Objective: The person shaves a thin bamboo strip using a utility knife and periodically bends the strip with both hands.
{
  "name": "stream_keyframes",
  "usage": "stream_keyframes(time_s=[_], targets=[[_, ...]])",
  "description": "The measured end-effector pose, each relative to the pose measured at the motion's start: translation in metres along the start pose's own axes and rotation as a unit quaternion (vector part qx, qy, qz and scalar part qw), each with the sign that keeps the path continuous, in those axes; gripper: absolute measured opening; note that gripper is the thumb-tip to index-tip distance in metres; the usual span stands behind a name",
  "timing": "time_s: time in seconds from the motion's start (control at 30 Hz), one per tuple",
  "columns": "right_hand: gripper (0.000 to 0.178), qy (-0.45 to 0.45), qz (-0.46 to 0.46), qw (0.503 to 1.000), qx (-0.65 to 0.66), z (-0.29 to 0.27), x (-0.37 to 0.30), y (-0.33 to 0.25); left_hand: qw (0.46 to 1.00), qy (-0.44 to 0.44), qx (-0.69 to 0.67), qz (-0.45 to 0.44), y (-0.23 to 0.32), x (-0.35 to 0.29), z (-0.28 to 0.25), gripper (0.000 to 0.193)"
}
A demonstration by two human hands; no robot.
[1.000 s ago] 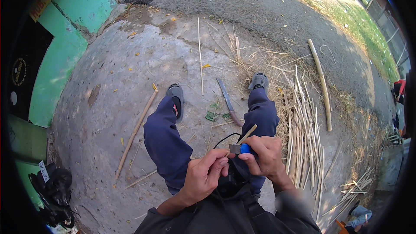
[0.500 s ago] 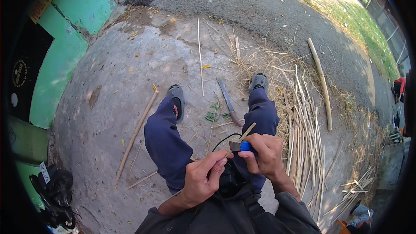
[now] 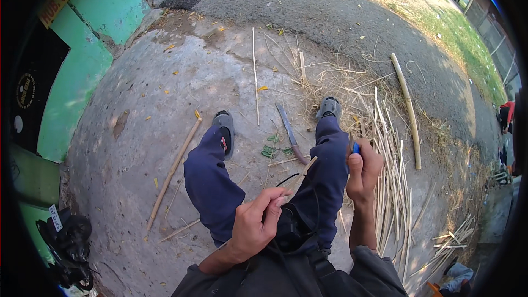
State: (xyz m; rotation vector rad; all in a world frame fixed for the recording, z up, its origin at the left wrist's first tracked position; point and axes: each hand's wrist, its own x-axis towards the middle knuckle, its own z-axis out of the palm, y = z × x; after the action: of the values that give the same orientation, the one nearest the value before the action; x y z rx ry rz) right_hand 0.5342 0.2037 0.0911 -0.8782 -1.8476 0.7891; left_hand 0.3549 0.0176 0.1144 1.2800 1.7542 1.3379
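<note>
Between my legs, my left hand (image 3: 256,220) is closed with thumb and finger pinching a thin bamboo strip (image 3: 306,169), whose free end points up and to the right. Over my right knee, my right hand (image 3: 364,171) is wrapped round a small blue-handled knife (image 3: 356,147). A short piece of its dark blade shows above the fist. The knife is apart from the strip. On the ground between my feet lies a machete (image 3: 287,127) with a brown handle, beside some green leaves (image 3: 269,150).
A heap of split bamboo strips (image 3: 386,187) lies right of my leg, with a thick bamboo pole (image 3: 407,111) beyond it. Another pole (image 3: 175,173) lies left of my foot. A motorbike (image 3: 70,242) stands at lower left, near a green wall (image 3: 74,104). Shavings (image 3: 330,77) litter the ground ahead.
My right hand with the knife has moved right and up, away from the strip and my left hand. My left hand has stayed nearly in place, still pinching the strip.
</note>
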Motion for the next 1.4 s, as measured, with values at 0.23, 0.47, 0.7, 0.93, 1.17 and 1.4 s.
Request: stream_keyframes(time_s=[0.23,0.47,0.7,0.93,1.17,1.4], targets=[[0.029,-0.185,-0.131,0.974,0.001,0.017,-0.024,-0.031,0.996,-0.024,0.049,0.066,0.012,0.004,-0.003,0.034],[0.031,-0.199,-0.138,0.969,-0.039,0.017,-0.025,-0.032,0.997,-0.001,0.051,0.061,0.012,0.002,0.0,0.025],[0.032,-0.177,-0.137,0.972,-0.071,0.018,-0.026,-0.036,0.993,0.032,0.078,0.083,0.014,0.001,0.001,0.02],[0.034,-0.149,-0.147,0.974,-0.086,0.023,-0.022,-0.029,0.991,0.047,0.07,0.101,0.009,0.005,0.004,0.023],[0.036,0.078,0.077,0.984,-0.14,-0.011,0.028,0.032,0.997,-0.004,0.047,0.058,0.021,-0.014,-0.005,0.018],[0.039,-0.072,0.13,0.938,0.312,0.011,0.0,-0.016,0.993,0.023,0.107,0.048,0.006,0.005,0.0,0.017]])
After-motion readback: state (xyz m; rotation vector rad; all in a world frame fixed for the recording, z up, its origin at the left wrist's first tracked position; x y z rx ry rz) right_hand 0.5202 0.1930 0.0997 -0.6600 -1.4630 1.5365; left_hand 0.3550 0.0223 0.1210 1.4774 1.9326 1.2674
